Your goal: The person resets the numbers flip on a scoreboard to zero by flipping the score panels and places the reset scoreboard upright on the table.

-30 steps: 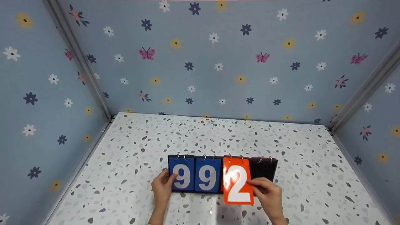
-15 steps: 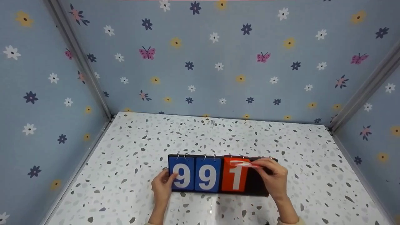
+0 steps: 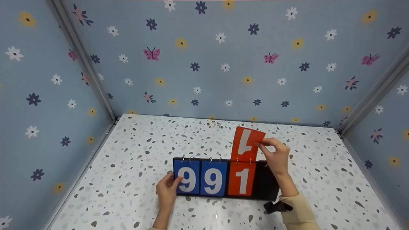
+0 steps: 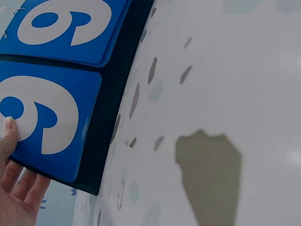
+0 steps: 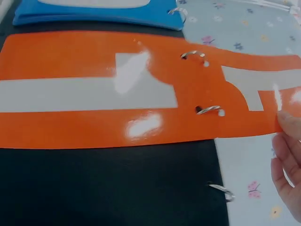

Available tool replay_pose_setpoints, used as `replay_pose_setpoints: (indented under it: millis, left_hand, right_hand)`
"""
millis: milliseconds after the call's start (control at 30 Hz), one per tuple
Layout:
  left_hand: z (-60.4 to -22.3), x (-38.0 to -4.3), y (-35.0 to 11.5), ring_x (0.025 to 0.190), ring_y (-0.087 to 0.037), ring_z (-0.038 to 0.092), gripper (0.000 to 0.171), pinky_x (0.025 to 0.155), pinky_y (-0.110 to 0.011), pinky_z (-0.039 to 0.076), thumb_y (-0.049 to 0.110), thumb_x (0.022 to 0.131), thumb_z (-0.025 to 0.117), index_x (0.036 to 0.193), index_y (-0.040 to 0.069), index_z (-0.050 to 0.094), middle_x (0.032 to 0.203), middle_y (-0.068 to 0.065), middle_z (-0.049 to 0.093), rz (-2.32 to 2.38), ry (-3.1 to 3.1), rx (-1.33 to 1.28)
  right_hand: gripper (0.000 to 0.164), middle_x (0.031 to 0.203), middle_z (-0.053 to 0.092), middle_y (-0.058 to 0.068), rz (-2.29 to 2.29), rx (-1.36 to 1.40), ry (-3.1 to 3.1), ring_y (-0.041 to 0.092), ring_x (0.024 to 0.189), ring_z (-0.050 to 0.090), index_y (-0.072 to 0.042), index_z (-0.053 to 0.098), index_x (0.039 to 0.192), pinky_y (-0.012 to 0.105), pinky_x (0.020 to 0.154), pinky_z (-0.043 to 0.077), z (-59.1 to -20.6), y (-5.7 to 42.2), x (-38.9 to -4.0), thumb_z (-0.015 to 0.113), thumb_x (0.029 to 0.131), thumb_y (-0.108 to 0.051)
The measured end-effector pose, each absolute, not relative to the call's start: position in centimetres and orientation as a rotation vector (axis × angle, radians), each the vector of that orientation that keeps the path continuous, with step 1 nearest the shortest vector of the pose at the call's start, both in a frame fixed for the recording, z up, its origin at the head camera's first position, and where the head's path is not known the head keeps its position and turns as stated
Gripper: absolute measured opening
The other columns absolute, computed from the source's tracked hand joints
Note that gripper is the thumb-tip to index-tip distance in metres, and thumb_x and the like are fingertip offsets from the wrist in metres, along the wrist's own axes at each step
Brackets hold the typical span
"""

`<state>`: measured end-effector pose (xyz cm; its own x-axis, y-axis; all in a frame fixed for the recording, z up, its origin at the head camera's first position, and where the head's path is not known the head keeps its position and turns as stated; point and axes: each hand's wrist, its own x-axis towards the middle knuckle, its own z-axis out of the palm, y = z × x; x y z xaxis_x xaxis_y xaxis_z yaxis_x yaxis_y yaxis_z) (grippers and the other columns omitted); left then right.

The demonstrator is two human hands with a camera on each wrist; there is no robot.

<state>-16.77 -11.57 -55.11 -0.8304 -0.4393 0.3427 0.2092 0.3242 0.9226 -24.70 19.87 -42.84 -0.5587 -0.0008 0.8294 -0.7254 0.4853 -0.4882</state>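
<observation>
A black flip scoreboard (image 3: 266,185) stands on the table with two blue cards reading 9 (image 3: 187,177) and 9 (image 3: 213,179), and a red card (image 3: 242,178) reading 1. Another red card (image 3: 244,143) is raised above the top edge on its rings, showing an upside-down 1. My right hand (image 3: 277,156) pinches that raised card by its right side, thumb in front. My left hand (image 3: 166,188) grips the scoreboard's left end, its thumb (image 4: 8,134) on the blue card and fingers behind.
A white speckled table (image 3: 143,137) lies between blue flowered panels (image 3: 207,64) at the back and sides. Metal posts (image 3: 84,60) mark the corners. Black bare backing fills the scoreboard's right end, with a metal ring (image 5: 221,190). A black strap hangs by the right sleeve (image 3: 297,210).
My right hand has lifted the red 2 card up and over the rings, uncovering the red 1 card beneath. My left hand keeps its hold on the scoreboard.
</observation>
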Motion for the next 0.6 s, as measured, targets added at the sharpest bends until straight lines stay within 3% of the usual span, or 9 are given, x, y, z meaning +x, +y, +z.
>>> replay_pose_setpoints:
  millis: [167, 300, 433, 600]
  left_hand:
    - [-54.0, -16.4, -11.3, 0.064, -0.019, 0.058, 0.018, 0.06, -0.022, 0.047, 0.005, 0.073, 0.071, 0.087, -0.005, 0.065, 0.072, -0.012, 0.063, -1.551, -2.043, 0.184]
    - [-55.8, -17.2, -11.8, 0.065, -0.014, 0.058, 0.02, 0.061, -0.021, 0.047, 0.012, 0.073, 0.072, 0.088, 0.0, 0.066, 0.072, -0.007, 0.063, -1.57, -2.033, 0.18]
    - [-55.9, -17.2, -11.8, 0.065, -0.013, 0.057, 0.02, 0.061, -0.021, 0.047, 0.014, 0.073, 0.072, 0.087, 0.002, 0.066, 0.072, -0.005, 0.063, -1.583, -2.031, 0.191]
    - [-56.0, -17.1, -11.7, 0.065, -0.013, 0.058, 0.02, 0.061, -0.02, 0.047, 0.015, 0.073, 0.072, 0.087, 0.002, 0.067, 0.072, -0.005, 0.063, -1.613, -2.021, 0.209]
  right_hand:
    - [0.012, 0.073, 0.065, 0.008, 1.117, 0.516, -2.017, 0.018, 0.064, 0.059, -0.001, 0.068, 0.079, 0.018, 0.065, 0.045, -43.1, 19.6, -25.8, 0.074, 0.068, -0.001]
    - [0.019, 0.074, 0.065, 0.007, 1.163, 0.42, -2.158, 0.018, 0.064, 0.06, -0.002, 0.068, 0.089, 0.025, 0.063, 0.048, -44.0, 19.8, -27.2, 0.073, 0.072, -0.01]
    - [0.028, 0.074, 0.064, 0.01, 1.213, 0.342, -2.294, 0.021, 0.066, 0.061, 0.0, 0.065, 0.1, 0.033, 0.063, 0.05, -44.3, 19.7, -27.9, 0.071, 0.074, -0.01]
    - [0.033, 0.079, 0.066, 0.013, 1.255, 0.299, -2.398, 0.023, 0.068, 0.062, 0.002, 0.061, 0.108, 0.034, 0.063, 0.05, -44.5, 19.7, -28.2, 0.069, 0.077, -0.007]
